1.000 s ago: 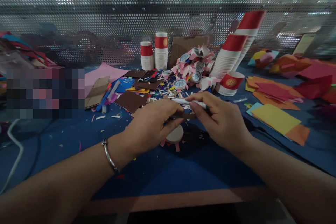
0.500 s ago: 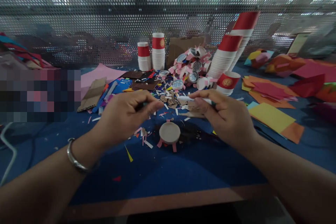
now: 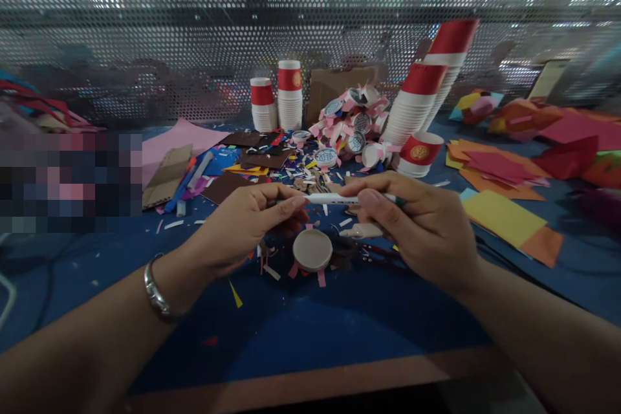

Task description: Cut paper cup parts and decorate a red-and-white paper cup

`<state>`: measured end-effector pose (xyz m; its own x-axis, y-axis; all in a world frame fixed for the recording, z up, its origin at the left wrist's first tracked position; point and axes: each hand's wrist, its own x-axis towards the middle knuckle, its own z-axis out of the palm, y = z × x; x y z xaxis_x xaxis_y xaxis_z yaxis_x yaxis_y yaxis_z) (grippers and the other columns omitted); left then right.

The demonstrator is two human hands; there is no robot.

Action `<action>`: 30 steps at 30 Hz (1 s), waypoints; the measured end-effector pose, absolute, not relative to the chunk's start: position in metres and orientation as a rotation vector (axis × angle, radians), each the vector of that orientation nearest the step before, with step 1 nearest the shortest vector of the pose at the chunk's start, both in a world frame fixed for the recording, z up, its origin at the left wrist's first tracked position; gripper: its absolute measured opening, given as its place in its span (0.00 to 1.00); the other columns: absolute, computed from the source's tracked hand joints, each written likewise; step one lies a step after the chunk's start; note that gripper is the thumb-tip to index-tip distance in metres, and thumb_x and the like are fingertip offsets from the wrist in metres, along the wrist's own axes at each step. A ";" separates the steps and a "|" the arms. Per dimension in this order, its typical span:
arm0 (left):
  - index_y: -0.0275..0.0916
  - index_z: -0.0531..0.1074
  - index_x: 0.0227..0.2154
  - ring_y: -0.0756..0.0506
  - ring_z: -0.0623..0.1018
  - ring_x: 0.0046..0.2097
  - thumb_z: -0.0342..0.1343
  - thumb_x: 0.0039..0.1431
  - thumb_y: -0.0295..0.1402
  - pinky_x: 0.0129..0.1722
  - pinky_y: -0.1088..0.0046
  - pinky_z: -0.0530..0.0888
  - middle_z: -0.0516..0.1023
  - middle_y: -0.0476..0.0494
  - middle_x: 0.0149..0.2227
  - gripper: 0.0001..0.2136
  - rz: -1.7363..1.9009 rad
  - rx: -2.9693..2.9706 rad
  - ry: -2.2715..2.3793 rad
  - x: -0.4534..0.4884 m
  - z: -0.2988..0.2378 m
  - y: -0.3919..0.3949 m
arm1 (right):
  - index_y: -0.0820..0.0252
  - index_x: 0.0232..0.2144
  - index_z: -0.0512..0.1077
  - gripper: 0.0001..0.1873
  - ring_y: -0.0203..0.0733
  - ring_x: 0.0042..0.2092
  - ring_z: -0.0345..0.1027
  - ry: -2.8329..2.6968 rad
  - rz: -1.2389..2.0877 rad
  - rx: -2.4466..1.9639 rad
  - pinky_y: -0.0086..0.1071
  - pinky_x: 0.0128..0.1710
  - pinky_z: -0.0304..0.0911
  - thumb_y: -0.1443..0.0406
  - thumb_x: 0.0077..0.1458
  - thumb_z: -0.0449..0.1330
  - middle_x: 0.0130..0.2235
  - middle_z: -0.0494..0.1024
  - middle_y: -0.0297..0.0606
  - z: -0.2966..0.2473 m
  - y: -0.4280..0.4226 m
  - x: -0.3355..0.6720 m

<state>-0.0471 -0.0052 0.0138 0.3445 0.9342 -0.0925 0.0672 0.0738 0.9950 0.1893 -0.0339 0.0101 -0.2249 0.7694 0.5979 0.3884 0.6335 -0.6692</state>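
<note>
A slim white marker [image 3: 325,198] with a dark green end lies level between my two hands. My left hand [image 3: 252,226] pinches its left end between thumb and fingers. Wrapped round the other end is my right hand [image 3: 417,220], thumb and forefinger on the barrel. Below the marker, a small round cup-base piece [image 3: 313,250] sits on the blue table with pink paper tabs sticking out like legs. A pale, narrow, pointed thing [image 3: 363,231] shows just under my right fingers; I cannot make out what it is.
Behind are a heap of similar tabbed pieces [image 3: 356,123], stacked red-and-white paper cups [image 3: 290,97], leaning cup stacks [image 3: 417,103] and one nearer cup [image 3: 421,154]. Yellow and orange paper [image 3: 504,217] lies right; cardboard [image 3: 167,174] and pens [image 3: 198,171] lie left. Paper scraps litter the middle.
My left hand has moved right and down to meet the marker's left end. My right hand has lowered the marker slightly, and it now lies level across both hands.
</note>
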 end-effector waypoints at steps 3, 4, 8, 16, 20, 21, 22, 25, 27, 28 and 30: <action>0.35 0.79 0.30 0.53 0.77 0.30 0.69 0.59 0.40 0.31 0.81 0.73 0.81 0.46 0.29 0.12 0.849 1.227 0.973 -0.044 0.017 -0.008 | 0.58 0.44 0.81 0.13 0.33 0.24 0.66 -1.844 0.525 -0.911 0.28 0.25 0.62 0.61 0.71 0.57 0.27 0.77 0.33 0.010 -0.033 0.188; 0.35 0.80 0.30 0.53 0.77 0.30 0.69 0.60 0.39 0.31 0.82 0.73 0.81 0.46 0.29 0.12 0.854 1.189 0.961 -0.043 0.018 -0.008 | 0.58 0.44 0.81 0.13 0.33 0.25 0.67 -1.838 0.533 -0.907 0.28 0.25 0.62 0.60 0.70 0.57 0.27 0.77 0.33 0.010 -0.033 0.188; 0.34 0.81 0.30 0.56 0.76 0.29 0.66 0.63 0.33 0.29 0.85 0.72 0.80 0.47 0.29 0.08 0.910 1.016 0.937 -0.041 0.022 -0.009 | 0.57 0.44 0.81 0.12 0.34 0.26 0.67 -1.815 0.520 -0.923 0.28 0.24 0.61 0.60 0.70 0.58 0.28 0.77 0.33 0.011 -0.034 0.188; 0.34 0.82 0.30 0.56 0.75 0.28 0.59 0.68 0.27 0.30 0.85 0.74 0.79 0.46 0.29 0.11 0.954 0.873 0.956 -0.039 0.023 -0.008 | 0.55 0.44 0.80 0.12 0.34 0.23 0.64 -1.813 0.511 -0.966 0.29 0.22 0.60 0.60 0.70 0.57 0.27 0.77 0.33 0.013 -0.036 0.187; 0.34 0.83 0.35 0.57 0.75 0.28 0.58 0.69 0.27 0.30 0.86 0.73 0.79 0.47 0.29 0.10 0.990 0.852 0.945 -0.037 0.023 -0.007 | 0.57 0.45 0.80 0.12 0.33 0.25 0.66 -1.831 0.548 -0.916 0.29 0.27 0.64 0.61 0.70 0.57 0.26 0.75 0.31 0.012 -0.036 0.187; 0.33 0.83 0.35 0.57 0.75 0.28 0.58 0.69 0.27 0.30 0.86 0.73 0.79 0.47 0.29 0.09 0.980 0.854 0.936 -0.036 0.023 -0.008 | 0.58 0.46 0.79 0.12 0.33 0.25 0.66 -1.839 0.553 -0.907 0.28 0.28 0.65 0.61 0.70 0.58 0.26 0.74 0.31 0.012 -0.036 0.186; 0.33 0.82 0.34 0.56 0.74 0.28 0.59 0.69 0.28 0.29 0.86 0.73 0.78 0.47 0.28 0.09 0.963 0.856 0.931 -0.035 0.023 -0.009 | 0.58 0.46 0.79 0.12 0.33 0.26 0.67 -1.849 0.552 -0.902 0.28 0.28 0.65 0.61 0.70 0.58 0.26 0.74 0.31 0.011 -0.036 0.186; 0.33 0.79 0.29 0.56 0.73 0.26 0.60 0.68 0.31 0.26 0.85 0.71 0.78 0.47 0.27 0.12 0.900 0.888 0.957 -0.031 0.022 -0.013 | 0.57 0.45 0.80 0.11 0.34 0.28 0.70 -1.881 0.538 -0.908 0.27 0.29 0.65 0.61 0.70 0.58 0.28 0.77 0.32 0.010 -0.035 0.185; 0.34 0.76 0.24 0.56 0.70 0.23 0.58 0.69 0.36 0.23 0.84 0.67 0.76 0.48 0.23 0.18 0.845 0.978 1.021 -0.030 0.022 -0.016 | 0.56 0.45 0.80 0.12 0.34 0.28 0.70 -1.891 0.526 -0.919 0.27 0.28 0.64 0.61 0.70 0.57 0.27 0.77 0.32 0.010 -0.034 0.186; 0.34 0.75 0.22 0.56 0.68 0.22 0.57 0.70 0.39 0.21 0.84 0.65 0.74 0.49 0.21 0.21 0.814 1.042 1.053 -0.030 0.021 -0.018 | 0.56 0.45 0.80 0.12 0.35 0.28 0.71 -1.893 0.522 -0.926 0.27 0.27 0.64 0.60 0.70 0.57 0.28 0.77 0.32 0.010 -0.034 0.186; 0.36 0.71 0.18 0.55 0.64 0.19 0.56 0.69 0.44 0.19 0.82 0.61 0.69 0.50 0.17 0.25 0.766 1.178 1.089 -0.029 0.021 -0.022 | 0.56 0.45 0.80 0.12 0.36 0.29 0.72 -1.891 0.522 -0.948 0.28 0.27 0.65 0.60 0.70 0.57 0.29 0.80 0.34 0.010 -0.034 0.187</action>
<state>-0.0295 -0.0219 0.0210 0.3239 0.9111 -0.2551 0.0671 0.2468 0.9667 0.1865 -0.0336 0.0098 -0.2737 0.7901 0.5485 0.3967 0.6123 -0.6839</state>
